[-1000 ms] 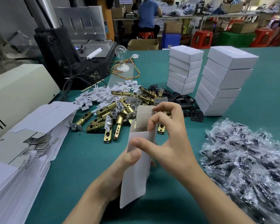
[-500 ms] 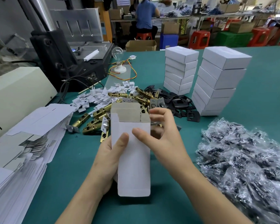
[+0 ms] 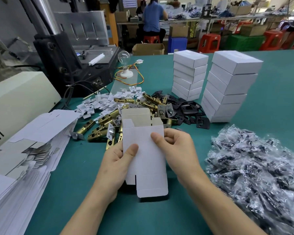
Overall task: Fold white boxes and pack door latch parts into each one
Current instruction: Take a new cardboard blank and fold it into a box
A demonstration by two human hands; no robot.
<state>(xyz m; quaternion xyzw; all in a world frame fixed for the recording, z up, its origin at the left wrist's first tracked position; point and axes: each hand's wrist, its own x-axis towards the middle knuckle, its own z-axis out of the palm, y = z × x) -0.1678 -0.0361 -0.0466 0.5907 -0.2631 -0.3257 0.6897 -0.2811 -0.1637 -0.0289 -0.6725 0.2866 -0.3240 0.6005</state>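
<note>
I hold an unfolded white box [image 3: 145, 158] upright over the green table, its grey-lined top flaps open and its bottom flap hanging down. My left hand [image 3: 117, 160] grips its left edge, thumb on the front face. My right hand [image 3: 175, 146] pinches its right edge, thumb on the front and fingers curled behind. Just beyond lies a heap of brass door latches [image 3: 109, 122], with small white folded inserts [image 3: 105, 102] and black strike plates [image 3: 188, 109] around it.
A thick pile of flat box blanks [image 3: 24, 150] lies at the left. Two stacks of finished white boxes [image 3: 227, 85] stand at the back right. Clear bags of dark screws [image 3: 258, 170] fill the right. A black machine [image 3: 71, 61] and a bulb [image 3: 124, 56] sit behind.
The box has turned from edge-on to face me and has been opened out; my right hand slid down from its top edge to its right side.
</note>
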